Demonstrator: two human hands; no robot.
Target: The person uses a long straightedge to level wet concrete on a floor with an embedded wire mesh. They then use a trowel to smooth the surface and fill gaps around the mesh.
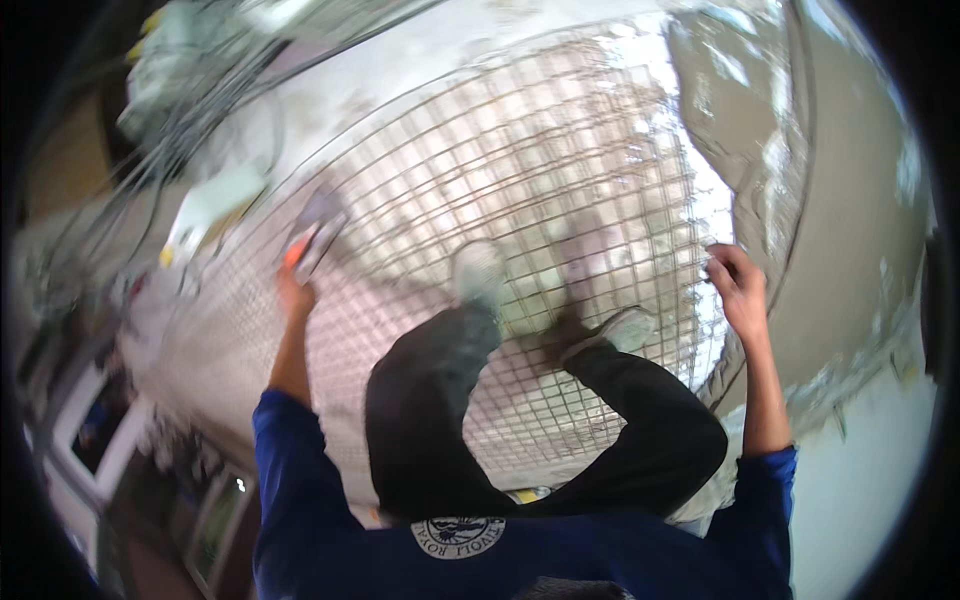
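- Head view, lettering: the blue shirt (400, 555), at the near side of the wire mesh (560, 195), bears a round white emblem (459, 537) with a dark central design and lettering around its rim.
- Wire mesh: thin brownish bars crossed in a near-square grid, laid over a pale, blotched floor. Both light-coloured shoes (478, 268) are placed within its outline, below dark trousers (425, 400).
- Grey-brown layer (725, 105): smooth, mortar-like, uneven at its margin; located right of the wire mesh. Shiny pale sheeting (714, 205) shows between the two.
- Cables (185, 140): thin, grey, tangled; located beyond the far left of the wire mesh, beside crumpled, pale, translucent plastic (185, 70).
- Left hand (294, 292): fingers wrapped around the orange-handled tool (321, 207), which has a flat grey end. Tool position: over the left part of the wire mesh; contact with the bars cannot be determined.
- Right hand (738, 284): at the right edge of the wire mesh, fingers bent, fingertips near the thumb. Blur prevents telling whether anything is pinched.
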